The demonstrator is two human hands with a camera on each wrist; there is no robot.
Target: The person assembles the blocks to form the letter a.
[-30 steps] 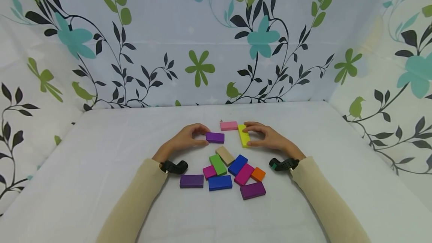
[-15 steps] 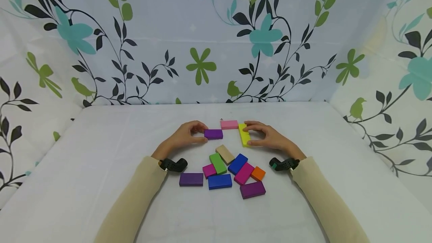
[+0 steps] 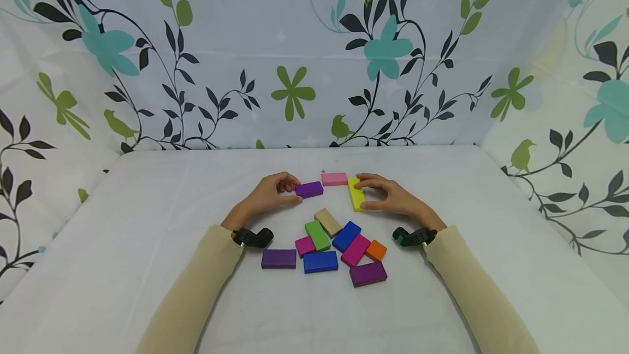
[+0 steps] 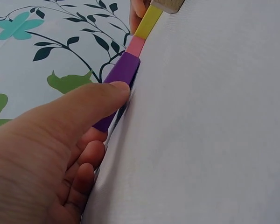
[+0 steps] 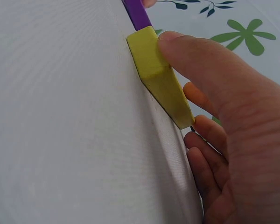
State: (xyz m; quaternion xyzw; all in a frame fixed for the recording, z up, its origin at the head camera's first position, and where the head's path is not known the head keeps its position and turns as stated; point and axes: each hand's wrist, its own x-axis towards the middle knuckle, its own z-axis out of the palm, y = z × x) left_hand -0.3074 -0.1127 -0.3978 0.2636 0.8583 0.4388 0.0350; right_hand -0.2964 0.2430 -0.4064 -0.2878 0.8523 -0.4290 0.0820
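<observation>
My left hand (image 3: 271,193) holds a purple block (image 3: 309,189) by its left end, between thumb and fingers. In the left wrist view the thumb lies on the long side of that purple block (image 4: 123,67), and the other fingers curl beneath. The block sits slightly turned, its right end close to a pink block (image 3: 334,179). My right hand (image 3: 393,198) grips a yellow block (image 3: 354,195), thumb at the near end and fingers at the far end. This yellow block (image 5: 151,53) points away from me, its far end against the pink block's right end.
Nearer me lies a loose group of blocks: tan (image 3: 327,223), green (image 3: 317,235), blue (image 3: 320,262), magenta (image 3: 355,250), orange (image 3: 375,251) and several others. A dark purple block (image 3: 278,259) lies at its left. Patterned cloth (image 3: 295,42) hangs behind the white table (image 3: 196,179).
My left hand has moved the purple block away from me and a little left, and its right end has turned away. My right hand and the yellow block stay in place.
</observation>
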